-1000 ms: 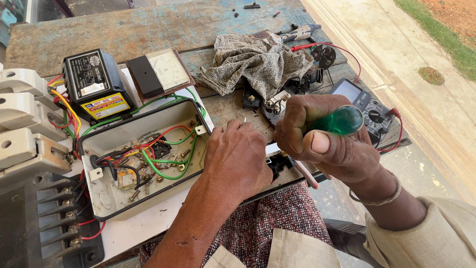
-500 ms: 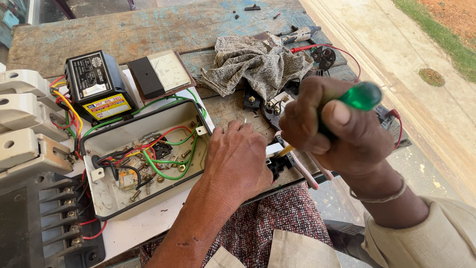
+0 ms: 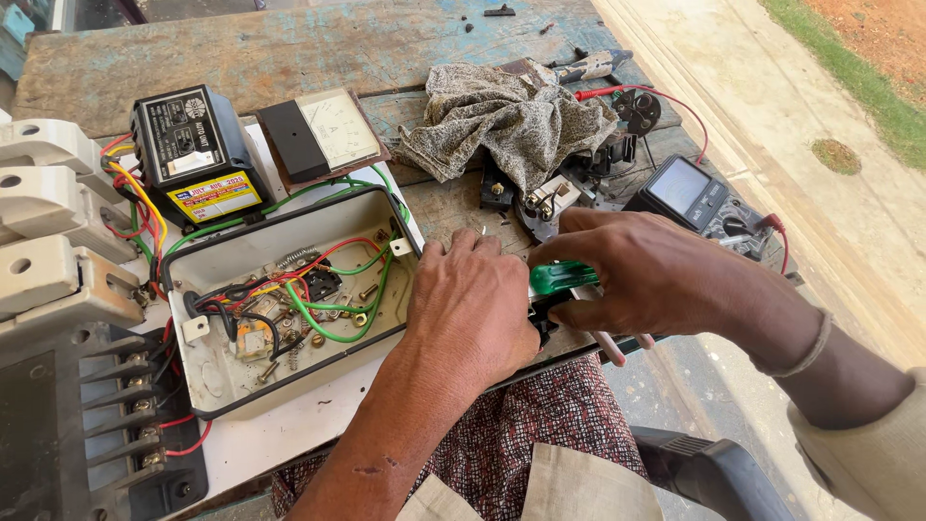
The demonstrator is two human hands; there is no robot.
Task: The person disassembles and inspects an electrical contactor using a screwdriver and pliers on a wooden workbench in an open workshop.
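Right hand (image 3: 666,280): fingers curled round the green handle of a screwdriver (image 3: 564,278), thumb underneath, grip closed on it. The handle lies roughly level, pointing toward the left hand; the shaft and tip are hidden behind that hand.

Left hand (image 3: 473,314): palm down, fingers bent and pressed onto something small at the workbench (image 3: 241,48) edge, just right of the open white enclosure (image 3: 289,309). What lies under it cannot be told; a dark part shows at its right edge, touching the screwdriver handle.

Enclosure: lid off, tilted shallow box with red, green, black and yellow wires (image 3: 333,299) looped inside, brass screws and small terminals on its floor. It rests on a white board.

Behind the enclosure: a black box-shaped meter unit (image 3: 193,154) with a yellow label, and beside that an analogue panel meter (image 3: 323,130) with a pale dial.

Left of the enclosure: grey-white switchgear blocks (image 3: 48,222), with a black finned terminal block below them.

Right of the enclosure, further back: a crumpled grey rag (image 3: 502,121). Past the right hand, a digital multimeter (image 3: 690,188) with red lead (image 3: 666,96) running off behind the rag.
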